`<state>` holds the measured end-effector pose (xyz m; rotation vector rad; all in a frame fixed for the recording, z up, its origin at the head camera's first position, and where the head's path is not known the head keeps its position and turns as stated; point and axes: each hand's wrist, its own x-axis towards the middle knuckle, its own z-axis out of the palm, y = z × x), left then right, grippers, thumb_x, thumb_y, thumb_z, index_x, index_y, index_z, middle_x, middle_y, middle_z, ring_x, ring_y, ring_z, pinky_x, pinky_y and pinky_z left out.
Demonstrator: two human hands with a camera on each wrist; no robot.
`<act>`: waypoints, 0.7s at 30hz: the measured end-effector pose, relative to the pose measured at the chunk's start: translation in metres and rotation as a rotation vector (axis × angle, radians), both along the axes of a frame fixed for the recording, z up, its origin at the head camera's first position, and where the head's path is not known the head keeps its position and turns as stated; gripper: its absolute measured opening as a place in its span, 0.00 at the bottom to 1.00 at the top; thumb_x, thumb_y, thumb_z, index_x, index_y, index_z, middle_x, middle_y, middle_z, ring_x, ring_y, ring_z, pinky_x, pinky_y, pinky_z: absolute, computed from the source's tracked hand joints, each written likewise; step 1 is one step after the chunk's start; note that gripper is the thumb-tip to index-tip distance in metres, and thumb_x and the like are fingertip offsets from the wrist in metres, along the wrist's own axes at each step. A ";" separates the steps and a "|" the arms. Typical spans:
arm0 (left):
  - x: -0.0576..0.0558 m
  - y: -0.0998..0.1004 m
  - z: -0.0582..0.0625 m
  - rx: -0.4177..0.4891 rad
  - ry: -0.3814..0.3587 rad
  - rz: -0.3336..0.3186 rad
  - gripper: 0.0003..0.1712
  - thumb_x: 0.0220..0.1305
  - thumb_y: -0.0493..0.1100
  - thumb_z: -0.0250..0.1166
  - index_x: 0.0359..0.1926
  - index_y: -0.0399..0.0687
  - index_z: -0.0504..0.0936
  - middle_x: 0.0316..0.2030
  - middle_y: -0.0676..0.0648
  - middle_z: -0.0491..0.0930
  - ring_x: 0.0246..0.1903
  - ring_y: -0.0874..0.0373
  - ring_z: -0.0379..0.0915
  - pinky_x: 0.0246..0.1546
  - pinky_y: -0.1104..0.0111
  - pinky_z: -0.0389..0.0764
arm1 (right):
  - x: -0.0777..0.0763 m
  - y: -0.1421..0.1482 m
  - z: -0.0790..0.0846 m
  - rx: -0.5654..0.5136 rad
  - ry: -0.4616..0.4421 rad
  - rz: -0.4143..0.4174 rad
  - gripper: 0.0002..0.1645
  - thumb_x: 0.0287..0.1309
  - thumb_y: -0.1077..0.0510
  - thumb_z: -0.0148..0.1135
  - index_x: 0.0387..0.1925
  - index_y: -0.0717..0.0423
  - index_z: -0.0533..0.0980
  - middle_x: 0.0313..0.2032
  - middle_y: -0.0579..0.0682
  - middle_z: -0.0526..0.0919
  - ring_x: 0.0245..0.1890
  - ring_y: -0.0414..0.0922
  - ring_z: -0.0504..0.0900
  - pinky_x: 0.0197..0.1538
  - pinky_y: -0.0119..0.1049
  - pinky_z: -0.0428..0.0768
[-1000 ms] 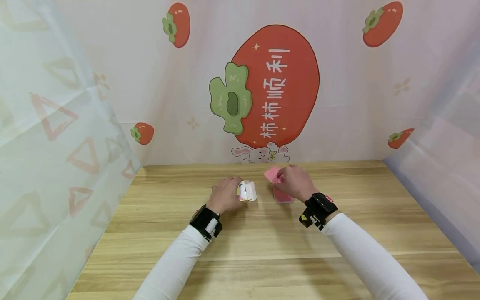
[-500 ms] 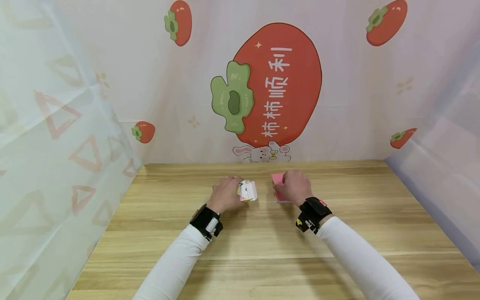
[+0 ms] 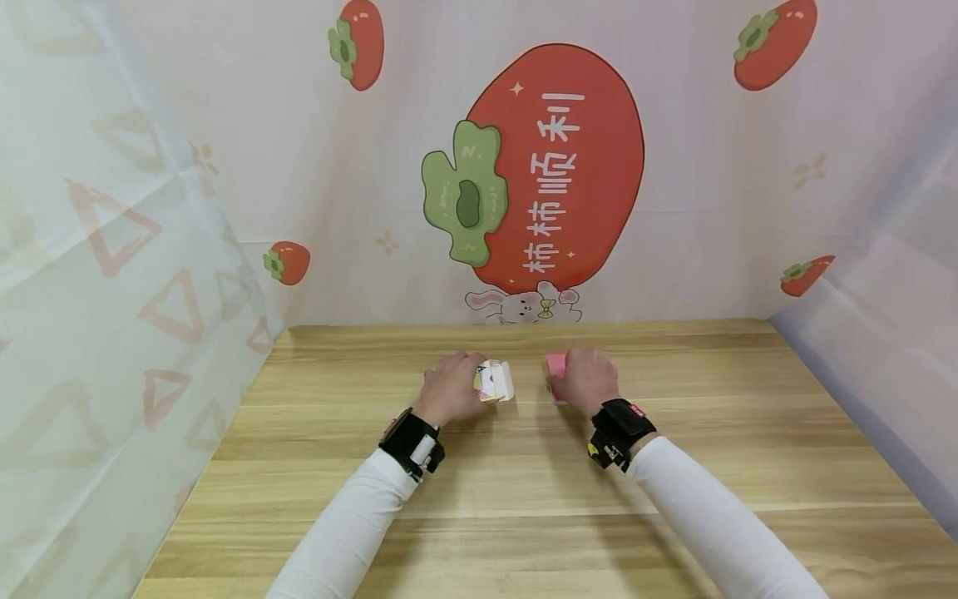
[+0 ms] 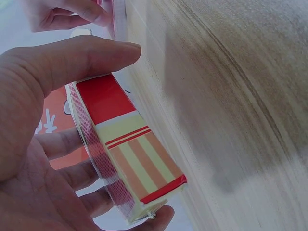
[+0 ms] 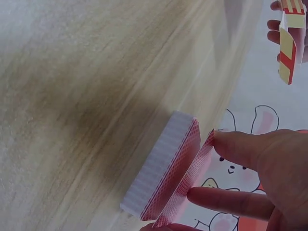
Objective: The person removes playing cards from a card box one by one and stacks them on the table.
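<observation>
My left hand (image 3: pixel 451 388) grips a playing-card box (image 3: pixel 494 381), its open flap end facing right. In the left wrist view the box's red and striped narrow side (image 4: pixel 132 139) shows between thumb and fingers. To the right, a deck of red-backed playing cards (image 5: pixel 161 168) lies on the table. My right hand (image 3: pixel 589 381) pinches a red-backed playing card (image 5: pixel 185 187) by its edges, close over the deck and tilted slightly from it. Whether that is one card or a few stuck together, I cannot tell. The hand hides most of the deck in the head view.
Both hands work near the back of a wooden table (image 3: pixel 479 499). Behind it hangs a white cloth (image 3: pixel 696 166) printed with persimmons and a rabbit. Another cloth panel (image 3: pixel 112 333) borders the left side.
My right hand has come down and slightly towards me, bringing the card from a skewed angle beyond the deck to line up over it. The left hand and card box stay put.
</observation>
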<state>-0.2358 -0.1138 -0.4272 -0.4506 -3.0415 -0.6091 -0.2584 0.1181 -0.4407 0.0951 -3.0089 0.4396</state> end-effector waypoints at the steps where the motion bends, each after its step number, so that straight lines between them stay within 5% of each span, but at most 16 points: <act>1: 0.000 0.000 0.000 0.000 0.000 -0.001 0.40 0.44 0.40 0.81 0.62 0.44 0.79 0.50 0.42 0.79 0.52 0.43 0.74 0.43 0.41 0.74 | 0.000 0.000 0.000 0.003 -0.002 -0.003 0.25 0.55 0.45 0.75 0.17 0.56 0.74 0.16 0.48 0.68 0.19 0.47 0.71 0.18 0.36 0.67; 21: -0.001 0.000 -0.003 0.012 0.009 -0.004 0.40 0.44 0.41 0.82 0.62 0.43 0.79 0.49 0.41 0.80 0.51 0.42 0.74 0.44 0.39 0.74 | 0.004 -0.005 -0.007 0.037 0.023 0.021 0.24 0.57 0.47 0.73 0.16 0.55 0.73 0.16 0.47 0.66 0.17 0.44 0.68 0.17 0.36 0.66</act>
